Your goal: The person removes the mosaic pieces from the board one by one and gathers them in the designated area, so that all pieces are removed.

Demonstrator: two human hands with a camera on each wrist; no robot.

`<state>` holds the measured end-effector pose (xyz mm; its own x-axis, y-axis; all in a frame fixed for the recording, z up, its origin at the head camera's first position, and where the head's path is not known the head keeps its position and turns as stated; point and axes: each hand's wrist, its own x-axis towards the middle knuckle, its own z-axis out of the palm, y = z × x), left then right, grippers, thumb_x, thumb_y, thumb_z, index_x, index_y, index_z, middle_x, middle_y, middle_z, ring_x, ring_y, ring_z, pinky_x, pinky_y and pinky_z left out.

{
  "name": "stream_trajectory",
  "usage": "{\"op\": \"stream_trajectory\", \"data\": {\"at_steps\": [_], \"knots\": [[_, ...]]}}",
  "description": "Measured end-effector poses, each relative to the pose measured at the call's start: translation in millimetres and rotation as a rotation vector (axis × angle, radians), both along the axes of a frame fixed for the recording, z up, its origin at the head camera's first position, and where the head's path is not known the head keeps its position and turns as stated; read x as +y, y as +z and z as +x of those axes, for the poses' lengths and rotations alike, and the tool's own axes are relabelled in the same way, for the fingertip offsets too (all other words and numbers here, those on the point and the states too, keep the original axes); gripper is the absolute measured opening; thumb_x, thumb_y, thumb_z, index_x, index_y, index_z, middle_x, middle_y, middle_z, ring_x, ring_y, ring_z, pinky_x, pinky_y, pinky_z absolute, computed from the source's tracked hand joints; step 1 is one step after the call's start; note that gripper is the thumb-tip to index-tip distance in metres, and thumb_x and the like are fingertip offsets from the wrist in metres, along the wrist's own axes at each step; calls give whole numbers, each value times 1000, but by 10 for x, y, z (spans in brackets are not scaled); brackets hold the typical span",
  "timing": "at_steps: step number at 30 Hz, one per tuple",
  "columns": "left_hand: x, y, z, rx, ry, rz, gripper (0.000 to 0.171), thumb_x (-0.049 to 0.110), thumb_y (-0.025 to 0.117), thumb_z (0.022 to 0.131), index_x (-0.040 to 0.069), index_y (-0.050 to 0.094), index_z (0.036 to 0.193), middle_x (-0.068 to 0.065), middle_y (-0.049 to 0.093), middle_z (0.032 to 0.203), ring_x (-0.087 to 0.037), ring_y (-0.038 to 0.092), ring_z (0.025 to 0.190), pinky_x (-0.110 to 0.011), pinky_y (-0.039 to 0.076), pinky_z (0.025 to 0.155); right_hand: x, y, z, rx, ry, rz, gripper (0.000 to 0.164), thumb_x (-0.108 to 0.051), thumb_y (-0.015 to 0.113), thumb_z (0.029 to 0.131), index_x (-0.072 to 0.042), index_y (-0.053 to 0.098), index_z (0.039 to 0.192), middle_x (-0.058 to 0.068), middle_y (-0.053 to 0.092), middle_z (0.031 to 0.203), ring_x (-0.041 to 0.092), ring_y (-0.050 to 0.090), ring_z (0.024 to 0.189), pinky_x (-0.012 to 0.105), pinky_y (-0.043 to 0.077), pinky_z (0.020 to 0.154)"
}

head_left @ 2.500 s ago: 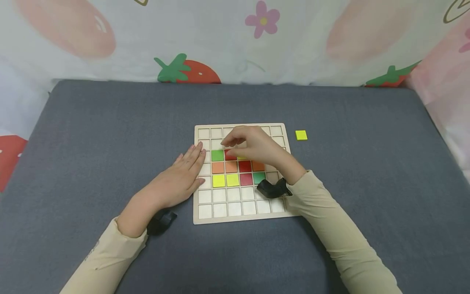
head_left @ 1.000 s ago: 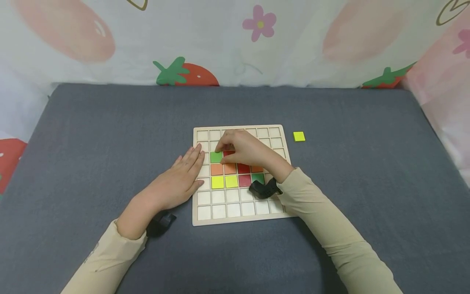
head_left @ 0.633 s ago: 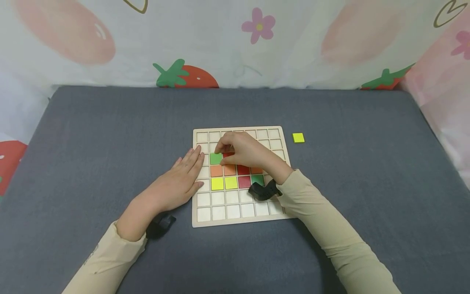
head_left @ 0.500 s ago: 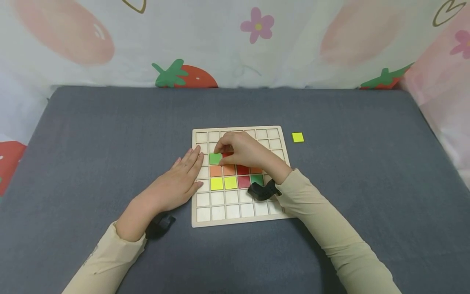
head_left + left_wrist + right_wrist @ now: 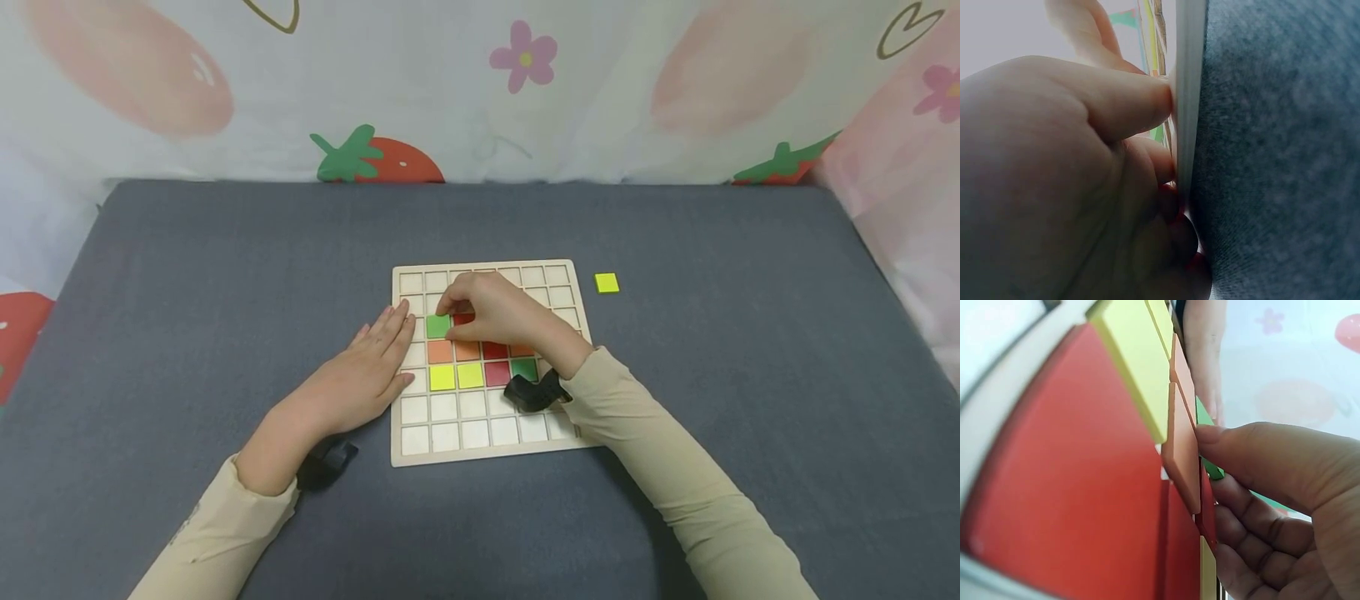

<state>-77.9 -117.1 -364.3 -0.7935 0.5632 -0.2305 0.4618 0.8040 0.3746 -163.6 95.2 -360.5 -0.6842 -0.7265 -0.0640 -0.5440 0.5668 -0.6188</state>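
Observation:
A wooden grid board (image 5: 480, 457) lies on the table, with colored square tiles in three of its rows. My left hand (image 5: 363, 375) rests on the board's left edge with fingers straight; the left wrist view shows its thumb (image 5: 1141, 103) against the board's rim. Over the board, my right hand (image 5: 498, 310) pinches the light green tile (image 5: 438, 326) at its right side between thumb and fingers. Close by in the right wrist view are orange tiles (image 5: 1180, 450), a yellow tile (image 5: 1135, 356) and a large-looking red tile (image 5: 1072, 469). The right hand covers part of the upper tile row.
A loose yellow tile (image 5: 607, 283) lies on the grey tablecloth (image 5: 720, 333) right of the board. A patterned curtain (image 5: 585, 92) hangs behind the table's far edge. Black wrist cameras (image 5: 534, 392) are strapped to both wrists.
Since the earliest frame, my right hand has moved left and down, its fingers closing in on the light green tile. Lately it has held almost still. My left hand has stayed put.

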Motion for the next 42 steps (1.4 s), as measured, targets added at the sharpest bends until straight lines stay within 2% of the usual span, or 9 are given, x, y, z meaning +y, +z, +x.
{"op": "stream_trajectory", "data": {"at_steps": [10, 20, 29, 33, 42], "knots": [[10, -8, -5, -6, 1, -9, 65, 25, 44, 100, -7, 13, 148, -19, 0, 156, -31, 1, 143, -50, 13, 112, 11, 14, 16, 69, 0, 5, 22, -14, 74, 77, -5, 72, 97, 2, 66, 91, 13, 56, 80, 24, 46, 74], [29, -11, -19, 12, -6, -2, 65, 24, 45, 99, -7, 14, 147, -20, 2, 156, -32, 2, 143, -50, 15, 112, 113, 0, 4, 40, -23, -52, 23, -17, 75, 77, -8, 73, 97, -1, 66, 90, 11, 58, 81, 23, 47, 74], [14, -24, -7, 0, 0, -1, 65, 24, 45, 100, -7, 14, 147, -20, 1, 156, -32, 1, 143, -50, 13, 112, 231, 22, 23, -12, 51, -91, 20, -13, 73, 77, -7, 73, 97, -2, 65, 90, 10, 58, 83, 23, 47, 77], [4, -44, 2, 8, -3, 13, 65, 24, 45, 99, -8, 14, 147, -21, 1, 156, -33, 2, 143, -51, 14, 112, 292, 20, 55, -1, 71, -96, 21, -15, 73, 77, -8, 73, 97, -4, 65, 89, 9, 58, 82, 23, 47, 77], [-3, -38, -3, 23, -2, 21, 64, 23, 45, 99, -8, 16, 147, -21, 2, 156, -33, 3, 143, -51, 14, 112, 510, 107, 81, 2, 25, -131, 19, -14, 73, 78, -10, 74, 97, -5, 65, 92, 12, 61, 85, 29, 49, 79]]}}
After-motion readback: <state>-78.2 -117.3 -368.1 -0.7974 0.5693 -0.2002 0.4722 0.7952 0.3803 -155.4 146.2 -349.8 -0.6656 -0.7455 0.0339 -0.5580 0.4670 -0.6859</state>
